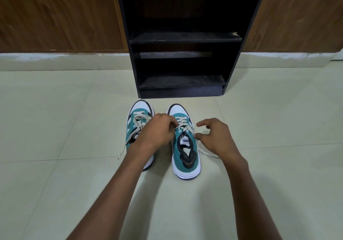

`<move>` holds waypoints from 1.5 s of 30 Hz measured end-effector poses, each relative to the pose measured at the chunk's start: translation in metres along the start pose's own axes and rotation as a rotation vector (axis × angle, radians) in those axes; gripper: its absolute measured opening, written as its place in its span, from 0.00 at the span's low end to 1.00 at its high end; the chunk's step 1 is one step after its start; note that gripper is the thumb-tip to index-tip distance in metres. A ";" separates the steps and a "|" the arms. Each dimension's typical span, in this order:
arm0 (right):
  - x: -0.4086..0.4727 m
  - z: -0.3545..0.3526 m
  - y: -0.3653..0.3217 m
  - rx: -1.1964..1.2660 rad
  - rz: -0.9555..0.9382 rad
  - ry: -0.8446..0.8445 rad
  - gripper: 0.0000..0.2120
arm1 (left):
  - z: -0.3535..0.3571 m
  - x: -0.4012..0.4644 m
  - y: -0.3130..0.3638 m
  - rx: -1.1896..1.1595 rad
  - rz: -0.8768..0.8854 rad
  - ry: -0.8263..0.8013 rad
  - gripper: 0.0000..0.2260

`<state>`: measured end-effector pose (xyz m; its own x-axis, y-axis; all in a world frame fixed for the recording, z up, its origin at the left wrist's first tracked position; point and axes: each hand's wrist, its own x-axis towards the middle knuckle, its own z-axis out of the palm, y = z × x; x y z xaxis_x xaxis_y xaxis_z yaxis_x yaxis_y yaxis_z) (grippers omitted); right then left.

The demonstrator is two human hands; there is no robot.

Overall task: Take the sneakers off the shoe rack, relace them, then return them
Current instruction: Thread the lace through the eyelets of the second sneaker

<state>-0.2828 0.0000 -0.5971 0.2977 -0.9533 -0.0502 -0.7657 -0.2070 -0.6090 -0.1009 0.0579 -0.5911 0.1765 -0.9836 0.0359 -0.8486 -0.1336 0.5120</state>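
Observation:
Two teal and white sneakers stand side by side on the tiled floor, toes pointing at the black shoe rack [182, 39]. The left sneaker [138, 117] has loose beige laces trailing off its left side. My left hand [157, 131] lies across it and pinches the lace [182, 123] of the right sneaker [185, 152] near the upper eyelets. My right hand [215, 137] hovers just right of that shoe, fingers curled and apart; a lace end runs on the floor under it, and whether the fingertips touch it is unclear.
The rack's shelves hold no shoes. Brown wooden panels [55, 17] stand on both sides of the rack above a pale skirting. Light tiled floor [65, 184] spreads all around the sneakers.

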 end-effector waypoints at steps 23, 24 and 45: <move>-0.003 0.009 -0.026 1.595 0.206 -0.070 0.08 | 0.002 -0.006 0.024 -1.461 -0.452 0.165 0.19; -0.002 0.013 -0.028 1.627 0.197 -0.059 0.06 | 0.005 -0.009 0.029 -1.541 -0.447 0.161 0.20; 0.007 0.036 -0.026 1.373 0.093 -0.013 0.13 | 0.040 -0.016 0.026 -1.908 -0.240 0.377 0.13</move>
<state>-0.2401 0.0065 -0.6106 0.2884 -0.9478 -0.1359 0.3878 0.2454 -0.8885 -0.1460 0.0650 -0.6128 0.4857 -0.8620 -0.1450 0.7185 0.2992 0.6279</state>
